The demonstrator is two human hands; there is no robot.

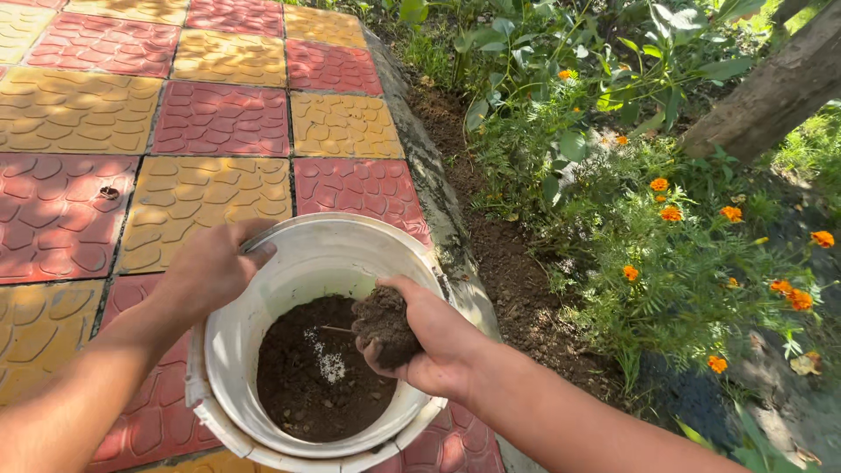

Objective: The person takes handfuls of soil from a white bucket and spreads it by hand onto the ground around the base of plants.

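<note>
Both hands are busy at a white bucket (263, 350). The left hand (215, 267) grips the bucket's rim on the far left side, with the fingers curled over the edge. The right hand (429, 337) is cupped and closed around a clump of dark soil (384, 326), just inside the bucket on its right side.

More soil lies in the bottom of the bucket, with a small patch of white grains (328, 363) on top. The bucket sits on red and yellow paving tiles (219, 118), close to their right edge.

A grey stone curb (429, 171) runs along that edge. Past the curb is a strip of bare brown dirt (512, 280). Beyond the dirt grow green plants with orange flowers (670, 213). A thick tree trunk (771, 92) leans across the top right corner, behind the plants.

A small dark bit (109, 192) lies on a red tile, well away from the bucket. The right arm reaches in from the bottom right and crosses over the curb, hiding part of it. The bucket hides some tiles under it.
</note>
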